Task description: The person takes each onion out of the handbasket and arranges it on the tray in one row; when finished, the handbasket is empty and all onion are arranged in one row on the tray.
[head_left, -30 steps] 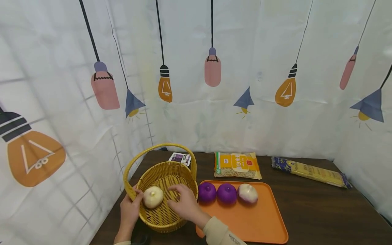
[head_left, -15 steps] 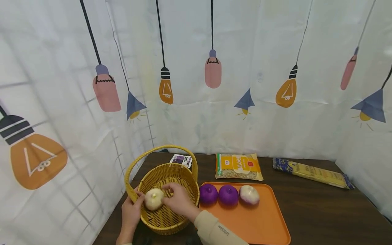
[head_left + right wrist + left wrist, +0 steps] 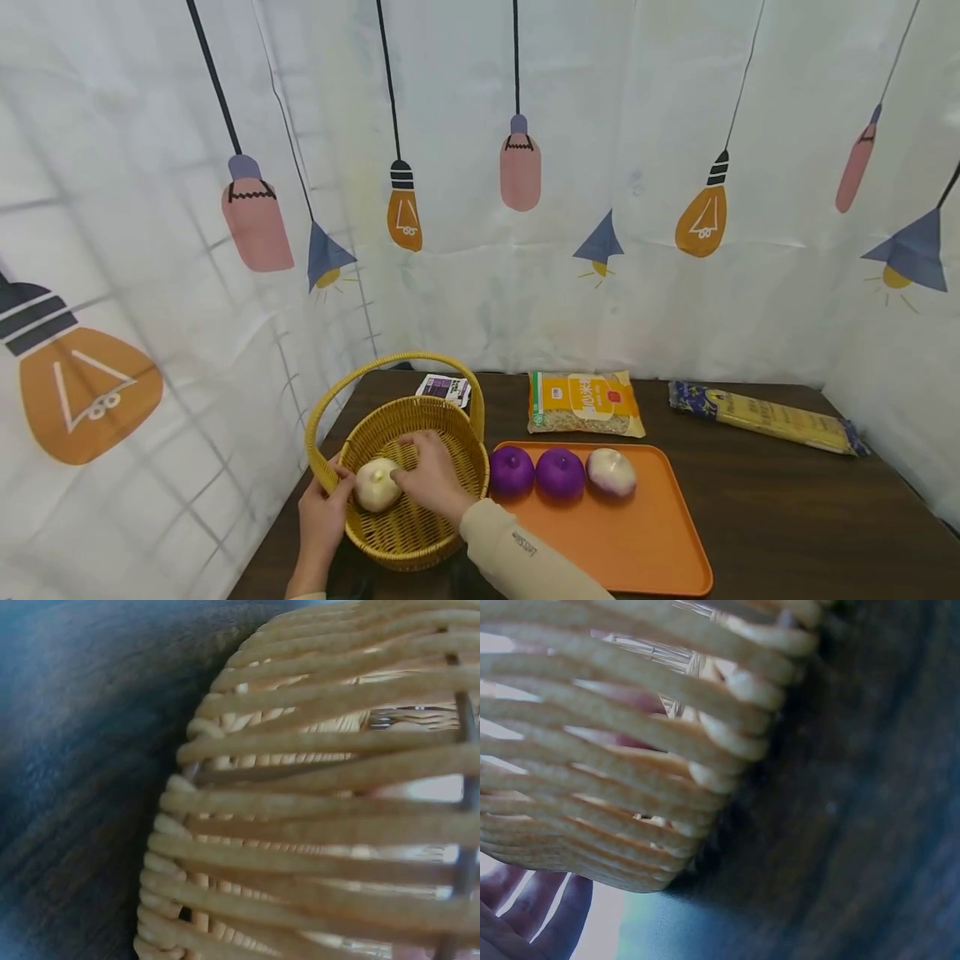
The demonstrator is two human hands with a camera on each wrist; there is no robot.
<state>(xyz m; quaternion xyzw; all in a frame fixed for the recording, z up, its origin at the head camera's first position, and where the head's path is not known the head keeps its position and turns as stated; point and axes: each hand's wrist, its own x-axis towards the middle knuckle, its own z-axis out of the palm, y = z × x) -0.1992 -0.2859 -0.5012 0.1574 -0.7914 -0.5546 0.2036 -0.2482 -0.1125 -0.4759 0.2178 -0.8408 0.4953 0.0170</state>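
A yellow woven basket [image 3: 405, 550] with a tall arched handle stands at the left of the table in the head view. My left hand [image 3: 322, 517] grips its left rim by the handle's foot, thumb uppermost. Fingers of that hand [image 3: 547, 915] show beside the weave in the left wrist view. Inside the basket, a round white onion [image 3: 377, 485] sits against the left wall, stem up. My right hand [image 3: 433, 477] reaches in from the right, its fingers loosely spread and a fingertip at the onion's right side. The basket wall [image 3: 300, 847] fills the right wrist view.
An orange tray [image 3: 600, 550] right of the basket bears two purple onions [image 3: 536, 475] and a white-and-purple one [image 3: 611, 473]. Behind are a grain bag [image 3: 585, 406], a long noodle packet [image 3: 772, 418] and a small purple-and-white box [image 3: 444, 387]. Patterned curtains surround the dark table.
My right hand has moved left inside the basket, from apart to the onion's side. My left hand keeps its grip on the rim. The onion and tray stay in place.
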